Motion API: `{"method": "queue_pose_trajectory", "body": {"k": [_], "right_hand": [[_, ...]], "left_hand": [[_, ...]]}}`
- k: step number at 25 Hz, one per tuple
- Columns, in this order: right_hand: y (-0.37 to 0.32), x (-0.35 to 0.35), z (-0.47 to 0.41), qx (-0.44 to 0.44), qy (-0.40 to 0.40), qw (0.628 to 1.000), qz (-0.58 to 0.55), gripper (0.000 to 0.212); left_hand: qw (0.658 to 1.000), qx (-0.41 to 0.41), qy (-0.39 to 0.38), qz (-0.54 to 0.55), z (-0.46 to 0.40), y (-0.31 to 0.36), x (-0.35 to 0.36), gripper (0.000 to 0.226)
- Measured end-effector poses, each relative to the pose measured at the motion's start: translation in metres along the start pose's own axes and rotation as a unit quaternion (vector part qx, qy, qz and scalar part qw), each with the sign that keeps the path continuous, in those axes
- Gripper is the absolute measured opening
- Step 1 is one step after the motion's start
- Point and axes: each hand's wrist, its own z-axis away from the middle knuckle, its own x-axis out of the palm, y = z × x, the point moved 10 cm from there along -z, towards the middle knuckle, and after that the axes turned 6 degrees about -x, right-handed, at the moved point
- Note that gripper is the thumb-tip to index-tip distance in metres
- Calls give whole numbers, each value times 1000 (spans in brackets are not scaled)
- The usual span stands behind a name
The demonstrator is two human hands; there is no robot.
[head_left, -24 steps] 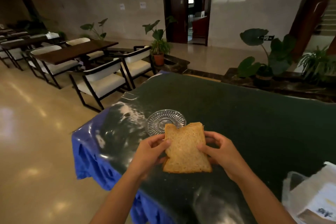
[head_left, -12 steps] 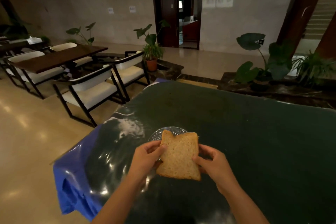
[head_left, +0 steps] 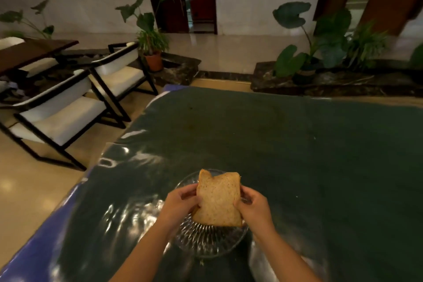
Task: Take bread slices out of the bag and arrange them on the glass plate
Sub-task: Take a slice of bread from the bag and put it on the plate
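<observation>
A brown bread slice (head_left: 218, 199) hangs tilted just above the cut-glass plate (head_left: 206, 241), which lies on the dark green table cover near the front edge. My left hand (head_left: 180, 204) pinches the slice's left edge and my right hand (head_left: 253, 207) pinches its right edge. The slice and both hands hide the plate's middle and far part. The bread bag is out of view.
The table (head_left: 297, 155) has a shiny plastic sheet over blue cloth at its left edge (head_left: 45, 236). Black-framed white chairs (head_left: 61, 117) stand on the floor to the left. Potted plants (head_left: 309, 52) sit on a stone ledge beyond the table's far edge.
The slice, held in both hands, has moved from beside the plate to directly over it. The view has shifted so the plate sits lower and closer, and the bag has left the frame.
</observation>
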Motion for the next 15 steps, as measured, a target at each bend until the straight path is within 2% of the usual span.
{"method": "queue_pose_trajectory", "body": {"k": [7, 15], "right_hand": [[39, 30, -60, 17, 73, 995, 65, 39], [46, 30, -70, 21, 133, 978, 160, 34]], "left_hand": [[998, 8, 16, -58, -104, -32, -10, 36], [995, 35, 5, -98, -143, -39, -2, 33]]}}
